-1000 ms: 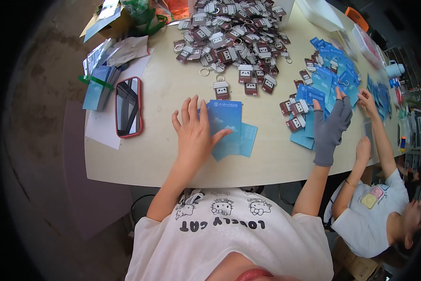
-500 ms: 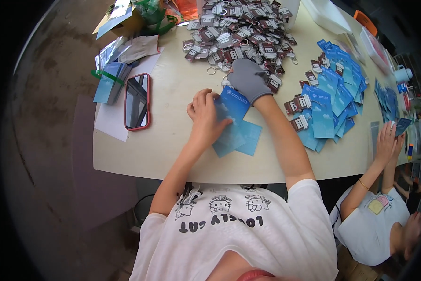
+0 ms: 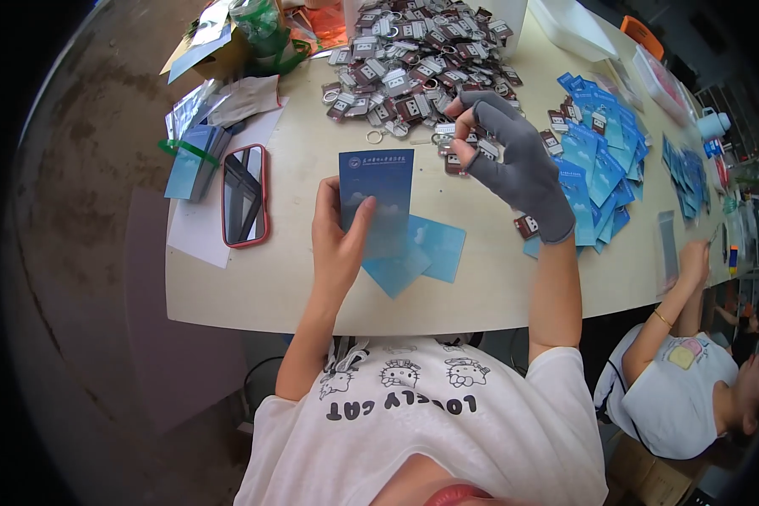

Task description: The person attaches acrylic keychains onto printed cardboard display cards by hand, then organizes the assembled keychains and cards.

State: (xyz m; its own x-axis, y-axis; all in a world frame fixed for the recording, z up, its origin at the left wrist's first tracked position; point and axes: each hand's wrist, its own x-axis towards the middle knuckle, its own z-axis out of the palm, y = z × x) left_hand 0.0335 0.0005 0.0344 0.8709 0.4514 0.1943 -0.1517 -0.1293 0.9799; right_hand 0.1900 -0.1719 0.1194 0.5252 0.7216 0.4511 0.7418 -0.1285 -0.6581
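Observation:
My left hand [image 3: 337,240] grips a dark-to-light blue printed card [image 3: 378,181], held up with the thumb across its front. Beneath it, more light-blue cards [image 3: 441,246] lie fanned on the table. On my right hand [image 3: 514,164] is a grey glove that leaves the fingertips bare. Its fingers are spread and curved above the near edge of a heap of brown-and-white cassette-shaped keychains [image 3: 413,72]. One keychain [image 3: 453,162] sits close under the thumb and fingertips; I see no firm grip on it.
Blue cards with keychains attached form a pile [image 3: 603,160] on the right. At left are a red-cased phone [image 3: 246,196], a strapped card stack [image 3: 195,164] and white paper [image 3: 198,240]. A white tray [image 3: 573,29] stands far right. A co-worker's hand [image 3: 694,261] is at the right edge.
My left hand has raised a card upright from the fanned cards. My gloved right hand has moved right and back from the heap, and its fingers have spread.

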